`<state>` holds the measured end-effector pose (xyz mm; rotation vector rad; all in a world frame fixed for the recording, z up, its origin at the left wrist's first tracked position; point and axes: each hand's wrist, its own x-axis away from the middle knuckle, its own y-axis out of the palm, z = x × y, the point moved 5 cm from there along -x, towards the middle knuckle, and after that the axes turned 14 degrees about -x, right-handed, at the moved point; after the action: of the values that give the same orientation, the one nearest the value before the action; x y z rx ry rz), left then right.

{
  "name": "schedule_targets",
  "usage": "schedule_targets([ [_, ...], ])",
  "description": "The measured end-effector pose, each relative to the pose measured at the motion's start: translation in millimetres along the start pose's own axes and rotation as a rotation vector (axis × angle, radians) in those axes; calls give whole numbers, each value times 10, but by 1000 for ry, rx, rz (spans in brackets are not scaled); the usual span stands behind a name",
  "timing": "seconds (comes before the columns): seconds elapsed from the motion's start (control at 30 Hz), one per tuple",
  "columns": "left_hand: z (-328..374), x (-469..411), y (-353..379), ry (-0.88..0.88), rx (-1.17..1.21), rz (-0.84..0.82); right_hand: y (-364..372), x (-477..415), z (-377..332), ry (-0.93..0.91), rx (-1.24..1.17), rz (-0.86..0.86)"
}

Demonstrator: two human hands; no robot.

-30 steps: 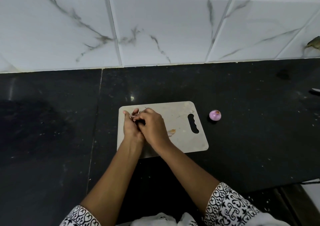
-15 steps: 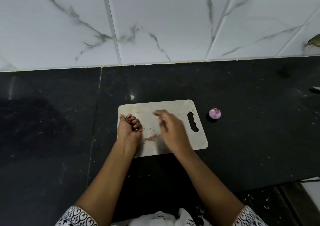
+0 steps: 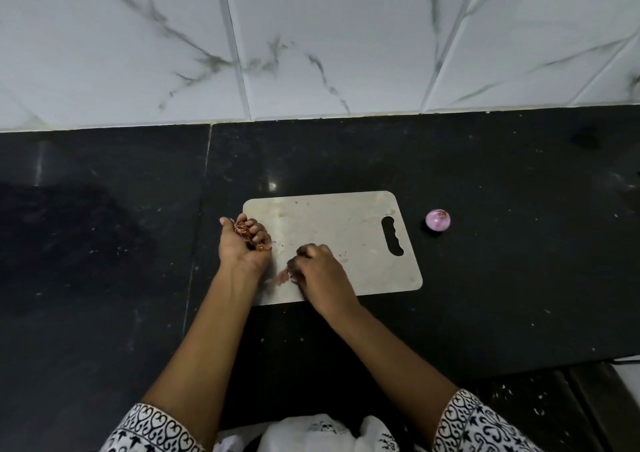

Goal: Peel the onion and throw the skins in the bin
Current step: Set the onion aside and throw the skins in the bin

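A small peeled purple onion (image 3: 437, 219) sits on the black counter, to the right of a pale cutting board (image 3: 332, 229). My left hand (image 3: 244, 243) rests at the board's left edge, curled around a bunch of reddish onion skins (image 3: 241, 228). My right hand (image 3: 318, 271) lies on the board's near part, fingers pinched on a pinkish piece of skin (image 3: 283, 277) that pokes out to its left. No bin is in view.
The black stone counter (image 3: 485, 278) runs back to a white marble-tiled wall (image 3: 311, 35). Its front edge drops off at the lower right, beside a dark ledge (image 3: 588, 399). Small flecks of skin dot the counter.
My hands have separated: the left stays at the board's left edge with the skins, while the right swept right, then came back toward the near left, gathering a piece of skin.
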<state>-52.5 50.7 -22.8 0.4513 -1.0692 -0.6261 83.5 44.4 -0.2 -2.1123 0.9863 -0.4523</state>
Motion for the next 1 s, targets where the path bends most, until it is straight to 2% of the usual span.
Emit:
schedule_targets([
  [0.2, -1, 12, -63, 13, -1, 4, 1, -36, -39, -114, 74, 35],
  [0.33, 32, 34, -87, 19, 4, 8, -74, -111, -36, -98, 66, 37],
  [0.43, 66, 53, -111, 17, 13, 15, -246, -136, 85, 96, -246, 165],
  [0.5, 87, 68, -133, 17, 24, 19, -300, -116, 91, 134, -419, 196],
  [0.57, 101, 67, -146, 14, 31, 11, -235, -100, -24, 10, -341, 103],
  [0.63, 118, 56, -156, 18, 31, -3, -34, -62, -162, -126, -144, -49],
  [0.7, 123, 41, -168, 17, 26, -10, 146, -28, -215, -191, -25, -113],
  [0.9, 122, 18, -168, 13, 7, -17, 303, 64, -240, -330, 135, -26],
  [1.0, 107, 19, -164, 14, -4, -3, 154, 23, -194, -284, 79, 16],
])
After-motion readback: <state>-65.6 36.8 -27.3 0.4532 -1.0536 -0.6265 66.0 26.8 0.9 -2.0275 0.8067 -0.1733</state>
